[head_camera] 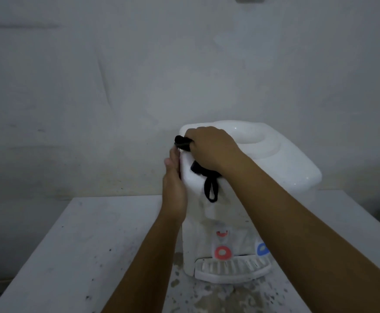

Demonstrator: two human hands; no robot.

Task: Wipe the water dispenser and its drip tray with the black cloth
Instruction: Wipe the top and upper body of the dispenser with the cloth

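Note:
A white tabletop water dispenser (284,163) stands on a table, with a round bottle well in its top. A red tap (222,253) and a blue tap (262,248) sit low on its front, above the white slotted drip tray (232,271). My right hand (209,149) is closed on the black cloth (182,143) and presses it on the top left corner; a loop of the cloth hangs down the front. My left hand (174,188) lies flat, fingers straight, against the dispenser's left side.
The white table (76,249) is speckled with dark spots and worn patches near the dispenser's base. A pale wall (139,75) rises right behind. The table's left edge drops to a dark floor with a cable at the lower left.

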